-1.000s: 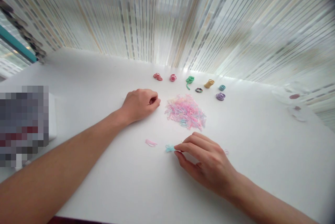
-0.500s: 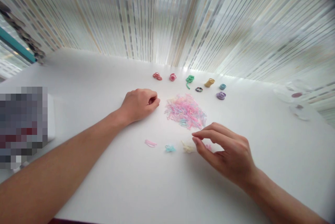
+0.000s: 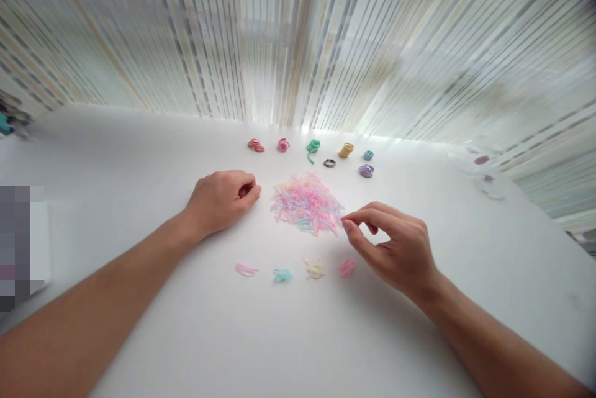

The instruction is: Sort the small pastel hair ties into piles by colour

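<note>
A loose heap of small pastel rubber bands (image 3: 307, 202), mostly pink and lilac, lies mid-table. My right hand (image 3: 395, 243) is at the heap's right edge, thumb and forefinger pinched together; anything between the tips is too small to make out. To the left of the heap my left hand (image 3: 223, 199) rests on the table in a loose fist, apart from the bands. Nearer me are small separate groups in a row: pink bands (image 3: 246, 269), light-blue bands (image 3: 282, 275), cream bands (image 3: 315, 269) and deeper pink bands (image 3: 347, 267).
Along the back of the white table (image 3: 186, 336) stand several coiled hair ties, among them a green one (image 3: 313, 147), a yellow one (image 3: 346, 150) and a purple one (image 3: 366, 170). Clear plastic pieces (image 3: 484, 168) lie back right. A striped curtain (image 3: 279, 31) hangs behind.
My right hand has moved up from above the cream and deeper pink bands to the heap's right edge, uncovering both groups. My left hand stays beside the heap. The view has turned right.
</note>
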Available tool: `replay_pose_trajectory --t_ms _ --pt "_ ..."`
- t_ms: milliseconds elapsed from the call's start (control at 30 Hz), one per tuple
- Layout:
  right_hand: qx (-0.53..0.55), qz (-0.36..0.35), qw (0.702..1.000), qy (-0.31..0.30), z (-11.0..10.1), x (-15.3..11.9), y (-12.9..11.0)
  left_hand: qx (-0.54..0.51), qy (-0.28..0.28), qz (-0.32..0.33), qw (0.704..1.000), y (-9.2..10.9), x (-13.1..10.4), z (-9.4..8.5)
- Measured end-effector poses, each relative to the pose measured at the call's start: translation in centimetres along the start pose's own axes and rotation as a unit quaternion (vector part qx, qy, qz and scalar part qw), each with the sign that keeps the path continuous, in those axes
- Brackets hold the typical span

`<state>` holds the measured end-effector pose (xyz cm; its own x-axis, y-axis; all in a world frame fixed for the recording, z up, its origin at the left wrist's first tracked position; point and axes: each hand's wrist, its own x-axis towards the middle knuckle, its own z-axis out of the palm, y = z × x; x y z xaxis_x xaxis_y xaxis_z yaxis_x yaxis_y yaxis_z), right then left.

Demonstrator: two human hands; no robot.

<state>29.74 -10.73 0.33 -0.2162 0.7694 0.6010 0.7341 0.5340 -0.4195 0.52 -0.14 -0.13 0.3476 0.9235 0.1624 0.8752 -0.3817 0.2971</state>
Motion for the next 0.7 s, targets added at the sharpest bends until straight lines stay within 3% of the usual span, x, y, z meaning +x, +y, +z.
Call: replay_pose_trajectory --t_ms 400,700 --pt "-0.039 0.09 0.995 0.023 -0.5 0.6 3.2 0.009 -0.021 -0.016 1.0 0.1 0.2 -0.2" --pt "0.01 0.088 0.996 -0.031 -0.2 0.5 2.7 0.014 -0.021 -0.017 1.0 -0.1 0.2 -0.1"
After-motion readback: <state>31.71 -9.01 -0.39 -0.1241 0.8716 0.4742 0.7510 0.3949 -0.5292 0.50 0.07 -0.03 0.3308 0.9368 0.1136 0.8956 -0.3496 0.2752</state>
